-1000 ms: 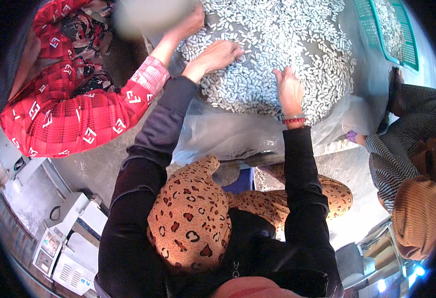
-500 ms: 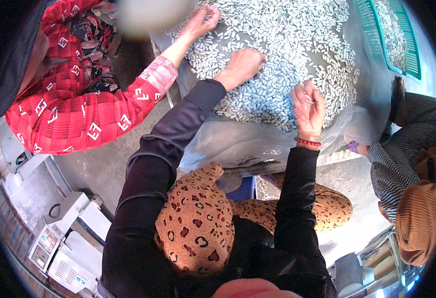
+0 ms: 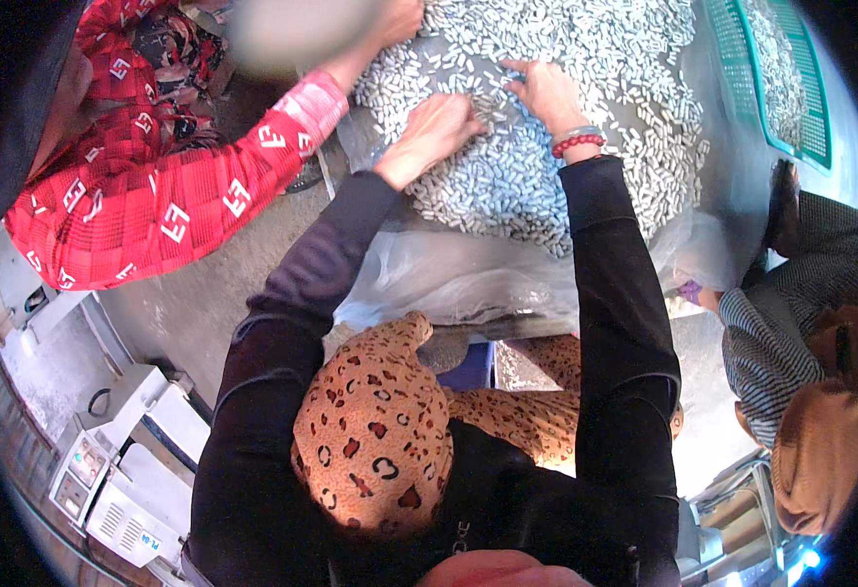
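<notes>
A big heap of small white oblong pieces (image 3: 566, 117) lies on a clear plastic sheet (image 3: 468, 279) in front of me. My left hand (image 3: 436, 129) rests flat on the near left part of the heap, fingers spread over the pieces. My right hand (image 3: 546, 93), with a red bead bracelet at the wrist, lies palm down further in, fingers apart among the pieces. Neither hand visibly holds anything. Both arms wear black sleeves. A leopard-print cloth (image 3: 380, 430) covers my lap.
A person in a red patterned sleeve (image 3: 175, 196) reaches into the heap from the left. A green mesh tray (image 3: 776, 78) with more white pieces stands at the far right. Another person in a striped top (image 3: 771, 352) sits at right. White machines (image 3: 116, 470) stand lower left.
Both my hands have moved across the heap: the right hand has reached further in and to the left, and the left hand has shifted over the near pieces. The view has tilted.
</notes>
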`<state>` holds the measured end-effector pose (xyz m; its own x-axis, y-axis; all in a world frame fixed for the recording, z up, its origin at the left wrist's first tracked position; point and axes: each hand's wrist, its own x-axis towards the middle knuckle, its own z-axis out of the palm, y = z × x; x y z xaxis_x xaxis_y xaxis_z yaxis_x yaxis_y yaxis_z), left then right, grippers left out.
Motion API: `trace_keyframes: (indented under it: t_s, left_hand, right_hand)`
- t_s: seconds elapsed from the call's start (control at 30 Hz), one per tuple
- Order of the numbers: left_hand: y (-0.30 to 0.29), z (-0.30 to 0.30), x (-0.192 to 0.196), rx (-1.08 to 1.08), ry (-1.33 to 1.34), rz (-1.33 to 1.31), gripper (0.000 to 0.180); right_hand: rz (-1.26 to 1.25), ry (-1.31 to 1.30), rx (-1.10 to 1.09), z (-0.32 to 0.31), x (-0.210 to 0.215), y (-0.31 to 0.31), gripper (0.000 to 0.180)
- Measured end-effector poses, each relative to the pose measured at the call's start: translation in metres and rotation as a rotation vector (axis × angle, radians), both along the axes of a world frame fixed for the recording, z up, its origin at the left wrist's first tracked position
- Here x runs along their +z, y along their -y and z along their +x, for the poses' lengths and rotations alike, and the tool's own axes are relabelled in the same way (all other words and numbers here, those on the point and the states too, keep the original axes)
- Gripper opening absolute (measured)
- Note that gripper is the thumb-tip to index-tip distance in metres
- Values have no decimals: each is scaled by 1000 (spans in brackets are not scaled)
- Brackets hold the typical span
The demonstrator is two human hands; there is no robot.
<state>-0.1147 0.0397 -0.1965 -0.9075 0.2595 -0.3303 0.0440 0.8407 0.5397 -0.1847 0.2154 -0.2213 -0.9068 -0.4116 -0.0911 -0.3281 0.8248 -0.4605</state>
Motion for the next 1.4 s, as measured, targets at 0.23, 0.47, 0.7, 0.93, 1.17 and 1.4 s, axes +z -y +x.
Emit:
trace_keyframes:
  t_s: [0.23, 0.47, 0.7, 0.93, 1.17, 1.4]
  left_hand:
    - [47, 15, 28, -30, -62, -77, 16]
    - [31, 11, 24, 53, 17, 2, 9]
    - [27, 13, 33, 547, 635, 1324, 12]
    - [16, 10, 28, 400, 606, 1019, 13]
    - [1, 15, 51, 15, -57, 315, 13]
    - [-17, -13, 96, -82, -93, 58, 36]
  right_hand:
    - [87, -39, 106, 25, -12, -12, 21]
    - [-45, 62, -56, 49, 25, 11, 15]
    - [-471, 48, -261, 38, -4, -4, 12]
    - [-1755, 1168, -369, 81, 58, -14, 27]
    - [-1641, 1046, -838, 98, 36, 30, 30]
    - [-2160, 1139, -722, 110, 18, 20, 31]
